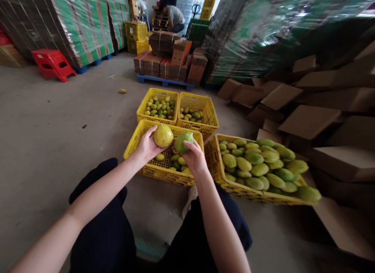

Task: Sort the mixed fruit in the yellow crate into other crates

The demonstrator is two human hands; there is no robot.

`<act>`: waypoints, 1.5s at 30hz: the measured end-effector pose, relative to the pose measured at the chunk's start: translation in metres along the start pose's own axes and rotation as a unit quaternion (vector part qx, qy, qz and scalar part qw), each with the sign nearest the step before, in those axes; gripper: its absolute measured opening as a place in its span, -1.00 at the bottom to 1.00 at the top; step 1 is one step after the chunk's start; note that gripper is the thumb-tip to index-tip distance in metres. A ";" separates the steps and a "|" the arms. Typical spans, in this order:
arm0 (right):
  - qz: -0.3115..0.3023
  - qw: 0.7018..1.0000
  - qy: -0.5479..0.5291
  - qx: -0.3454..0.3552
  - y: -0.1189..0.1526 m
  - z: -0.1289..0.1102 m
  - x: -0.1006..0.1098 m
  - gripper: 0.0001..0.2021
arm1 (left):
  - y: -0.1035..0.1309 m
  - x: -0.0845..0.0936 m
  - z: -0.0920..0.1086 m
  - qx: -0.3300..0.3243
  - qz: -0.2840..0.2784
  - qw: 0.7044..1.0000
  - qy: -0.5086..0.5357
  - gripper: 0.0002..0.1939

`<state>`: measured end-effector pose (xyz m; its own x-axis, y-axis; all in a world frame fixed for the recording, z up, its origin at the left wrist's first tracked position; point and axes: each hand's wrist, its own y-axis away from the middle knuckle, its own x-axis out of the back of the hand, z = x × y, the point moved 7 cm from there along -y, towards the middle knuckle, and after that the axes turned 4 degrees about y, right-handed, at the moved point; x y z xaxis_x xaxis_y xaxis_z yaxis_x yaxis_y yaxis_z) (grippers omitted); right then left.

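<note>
My left hand (149,147) holds a plump yellow fruit (163,136) that looks like a small papaya, its skin shiny. Close beside it, my right hand (194,156) grips a greener fruit (183,142) of the same sort, with a knobbly end facing up. Both are held above the near yellow crate (131,148). Inside that crate lie several green-yellow fruits (176,163), mostly toward its right side; my right hand and the green fruit hide part of them.
A crate heaped with larger-looking fruits (254,159) stands at right. Two crates (158,91) with fruit sit beyond the near one. Flattened cartons (310,120) pile up far right. Behind are a loaded blue pallet (165,82), a red stool (54,63) and two people (175,17).
</note>
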<state>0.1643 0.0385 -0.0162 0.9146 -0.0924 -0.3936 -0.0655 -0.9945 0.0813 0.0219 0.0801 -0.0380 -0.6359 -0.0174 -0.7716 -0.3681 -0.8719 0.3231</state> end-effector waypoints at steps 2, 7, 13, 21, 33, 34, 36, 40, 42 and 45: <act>-0.006 0.999 -0.020 -0.048 -0.003 0.015 -0.005 -0.60 | -0.005 0.006 -0.002 0.019 0.038 0.999 0.009 -0.55; -0.021 0.996 -0.035 -0.077 -0.007 0.031 -0.013 -0.57 | -0.001 0.006 0.000 0.050 0.067 0.996 0.031 -0.62; -0.018 0.995 -0.052 -0.085 -0.010 0.032 -0.008 -0.66 | 0.016 -0.012 0.004 0.067 0.029 0.995 0.063 -0.69; -0.059 0.968 -0.164 -0.179 -0.009 0.047 -0.007 -0.70 | 0.012 0.015 0.005 0.060 0.150 0.983 0.092 -0.83; -0.010 0.953 -0.124 -0.277 -0.003 0.075 -0.003 -0.62 | 0.030 0.022 0.001 0.108 0.142 0.978 0.107 -0.67; -0.008 0.953 -0.103 -0.285 -0.003 0.083 -0.002 -0.64 | 0.032 0.022 0.004 0.110 0.135 0.978 0.114 -0.63; -0.006 0.946 -0.049 -0.320 0.002 0.106 0.000 -0.68 | 0.036 0.025 0.013 0.093 0.130 0.980 0.119 -0.62; -0.021 0.890 0.066 -0.450 0.045 0.175 -0.005 -0.68 | 0.038 0.038 0.034 0.020 0.172 0.978 0.113 -0.76; -0.038 0.862 0.104 -0.494 0.076 0.207 -0.010 -0.69 | 0.038 0.046 0.040 -0.002 0.208 0.971 0.120 -0.81; -0.074 0.828 0.145 -0.537 0.106 0.239 -0.016 -0.69 | 0.034 0.052 0.047 -0.021 0.232 0.961 0.147 -0.81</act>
<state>0.0473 -0.0770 -0.2204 0.9485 0.1963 -0.2488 0.3059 -0.3628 0.8802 -0.0559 0.0728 -0.0413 -0.5038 -0.5413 -0.6732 -0.0591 -0.7559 0.6520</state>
